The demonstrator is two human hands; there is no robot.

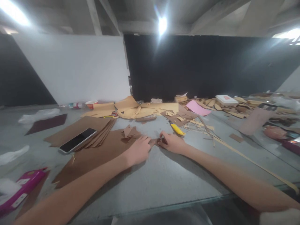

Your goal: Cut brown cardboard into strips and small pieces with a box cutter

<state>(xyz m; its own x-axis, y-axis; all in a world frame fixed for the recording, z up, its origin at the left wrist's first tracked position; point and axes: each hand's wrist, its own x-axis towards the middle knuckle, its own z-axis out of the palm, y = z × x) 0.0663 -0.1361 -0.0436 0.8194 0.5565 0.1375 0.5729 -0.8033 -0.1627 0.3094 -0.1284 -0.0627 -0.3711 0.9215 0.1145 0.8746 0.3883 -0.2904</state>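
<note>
My left hand (pixel 138 150) and my right hand (pixel 172 142) meet over the grey table (pixel 164 178), both pinched on a small brown paper piece (pixel 156 142) between them. The fingers of each hand are closed on its ends. Just beyond my left hand lie several small folded brown paper shapes (pixel 128 132) on a large brown sheet (pixel 93 156). A yellow utility knife (pixel 177 129) lies just past my right hand.
A black phone (pixel 77 140) rests on a stack of brown sheets (pixel 82 131) at the left. Tan paper scraps (pixel 145 111), a pink sheet (pixel 198 108) and a white box (pixel 226 99) crowd the far side. A pink package (pixel 23 187) lies near left. Long strips (pixel 246 157) run right.
</note>
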